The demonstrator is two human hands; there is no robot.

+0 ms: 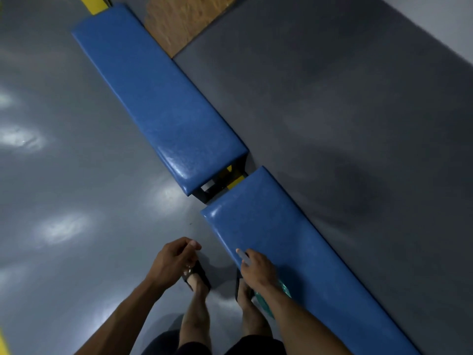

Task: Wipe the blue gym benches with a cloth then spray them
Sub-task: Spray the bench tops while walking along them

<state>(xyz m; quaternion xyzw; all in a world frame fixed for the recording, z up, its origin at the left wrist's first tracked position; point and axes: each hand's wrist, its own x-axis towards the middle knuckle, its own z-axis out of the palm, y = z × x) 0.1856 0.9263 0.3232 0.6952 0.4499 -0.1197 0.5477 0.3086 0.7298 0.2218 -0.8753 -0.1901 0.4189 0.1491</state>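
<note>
Two blue padded gym benches stand end to end on a diagonal. The far bench (158, 98) runs to the upper left and the near bench (294, 252) to the lower right, with a small gap between them. My right hand (258, 267) is over the near bench's left edge and grips a teal spray bottle (284, 290). Its pale nozzle sticks out past my fingers, and my forearm hides most of the bottle. My left hand (171, 262) hangs over the floor left of the bench, fingers loosely curled, with nothing visible in it. No cloth is in view.
A yellow and dark metal frame (235, 181) shows in the gap between the benches. Glossy grey floor (64, 175) lies to the left, and a dark grey surface (345, 111) runs along the right. A wooden board (174, 21) is at the top. My sandalled feet (198, 278) stand beside the near bench.
</note>
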